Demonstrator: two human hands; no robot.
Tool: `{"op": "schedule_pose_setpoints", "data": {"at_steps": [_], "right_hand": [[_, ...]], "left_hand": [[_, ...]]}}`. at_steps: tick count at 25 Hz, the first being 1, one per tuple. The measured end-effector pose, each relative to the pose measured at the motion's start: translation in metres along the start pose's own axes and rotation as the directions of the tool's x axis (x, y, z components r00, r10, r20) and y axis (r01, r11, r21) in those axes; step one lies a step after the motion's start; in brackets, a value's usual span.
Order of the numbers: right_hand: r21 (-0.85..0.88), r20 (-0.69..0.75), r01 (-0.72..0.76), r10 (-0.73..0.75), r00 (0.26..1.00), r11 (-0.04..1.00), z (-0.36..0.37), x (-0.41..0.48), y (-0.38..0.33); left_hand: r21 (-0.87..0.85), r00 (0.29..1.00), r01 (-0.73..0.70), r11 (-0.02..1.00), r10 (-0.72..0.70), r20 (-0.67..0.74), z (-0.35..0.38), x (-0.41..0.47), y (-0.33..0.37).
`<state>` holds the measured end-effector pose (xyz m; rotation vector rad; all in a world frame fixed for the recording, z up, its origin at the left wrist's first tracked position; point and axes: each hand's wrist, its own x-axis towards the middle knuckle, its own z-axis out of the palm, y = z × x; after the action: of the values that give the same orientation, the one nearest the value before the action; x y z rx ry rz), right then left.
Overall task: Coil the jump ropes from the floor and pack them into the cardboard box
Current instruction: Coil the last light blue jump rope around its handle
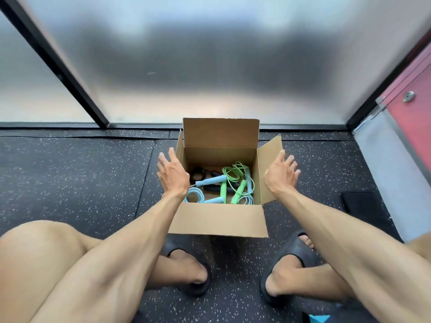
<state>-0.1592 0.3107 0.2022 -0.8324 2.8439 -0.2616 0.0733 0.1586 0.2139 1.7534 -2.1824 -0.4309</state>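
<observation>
The speckled black floor (77,173) carries the cardboard box (219,220), which stands upright and open-topped just in front of the frosted glass wall (210,54). All four flaps are raised or splayed: the far flap stands up against the wall, the near flap folds down toward the person, and the side flaps angle outward. No print or label is legible on the cardboard.

Inside the box lie the coiled jump ropes. The green jump rope (233,172) has its coil toward the far right of the box; its handles run roughly near-to-far. The light blue jump rope (195,195) has a coil at the near left corner, with one handle pointing diagonally toward the far right. The black jump rope (198,174) lies at the far left, partly covered.

The left hand (172,174) is open, fingers spread, at the left side flap. The right hand (281,171) is open at the right side flap, fingertips on its upper edge. Neither hand holds anything; both forearms extend forward. Black slides (289,250) are on both feet, near the box.
</observation>
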Motion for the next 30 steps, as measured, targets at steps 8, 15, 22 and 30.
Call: {"op": "schedule_pose_setpoints", "data": {"at_steps": [8,15,22,30], "right_hand": [[0.163,0.088,0.429,-0.447,0.890,0.888,0.036,-0.037,-0.029],[-0.088,0.410,0.621,-0.540,0.735,0.779,0.070,-0.032,0.006],[0.244,0.602,0.144,-0.266,0.753,0.959,0.040,0.044,-0.030],[0.348,0.446,-0.227,0.053,0.894,0.910,0.050,0.140,-0.035]], "left_hand": [[0.021,0.614,-0.511,0.859,0.347,0.709,0.057,-0.070,-0.013],[0.165,0.398,-0.762,0.626,0.251,0.882,0.064,-0.086,-0.023],[-0.068,0.281,-0.415,0.907,0.200,0.939,0.015,0.009,0.028],[0.072,0.831,-0.361,0.930,0.287,0.476,0.079,0.053,0.003]]}}
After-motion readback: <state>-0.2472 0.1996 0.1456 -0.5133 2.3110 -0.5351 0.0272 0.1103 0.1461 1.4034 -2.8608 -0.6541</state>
